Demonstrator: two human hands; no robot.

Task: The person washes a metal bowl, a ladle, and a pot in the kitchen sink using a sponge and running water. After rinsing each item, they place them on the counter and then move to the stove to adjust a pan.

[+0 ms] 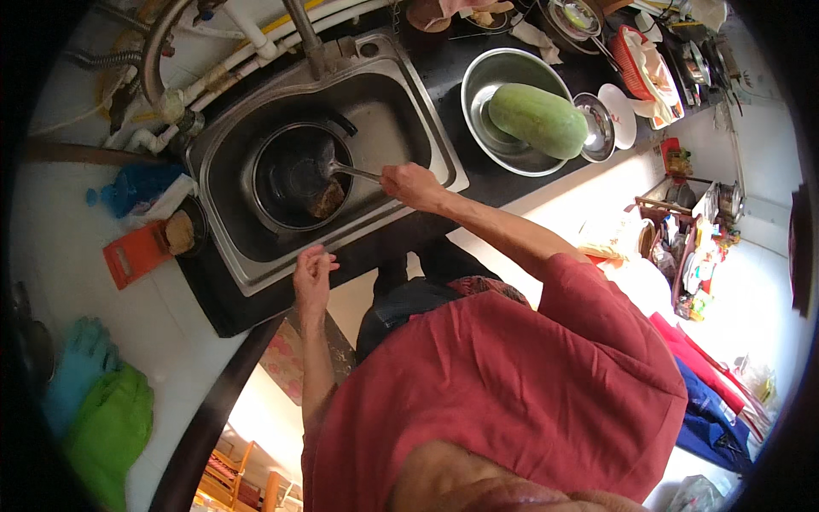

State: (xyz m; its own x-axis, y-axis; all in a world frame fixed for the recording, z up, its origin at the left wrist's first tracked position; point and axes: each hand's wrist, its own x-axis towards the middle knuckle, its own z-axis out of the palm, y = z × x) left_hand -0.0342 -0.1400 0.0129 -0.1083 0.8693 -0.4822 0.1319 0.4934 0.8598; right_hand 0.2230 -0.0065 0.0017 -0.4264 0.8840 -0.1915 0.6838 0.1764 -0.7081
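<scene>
A dark round pan (277,209) sits in the steel sink (375,111), its black handle pointing toward the far right. My right hand (413,186) is wrapped round the handle of a metal spatula (354,173). The spatula's broad head reaches into the pan, which looks wet inside. A brown, rough-looking piece (328,201) lies at the pan's near right side; I cannot tell what it is. My left hand (314,271) hovers by the sink's front edge, fingers loosely bent and apart, holding nothing.
Right of the sink, a large steel bowl (476,128) holds a green gourd (537,119). Beside it are a small metal bowl (595,128) and a red basket (631,64). A faucet (311,43) rises behind the sink. At left hang rubber gloves (81,363) and a green cloth (111,435).
</scene>
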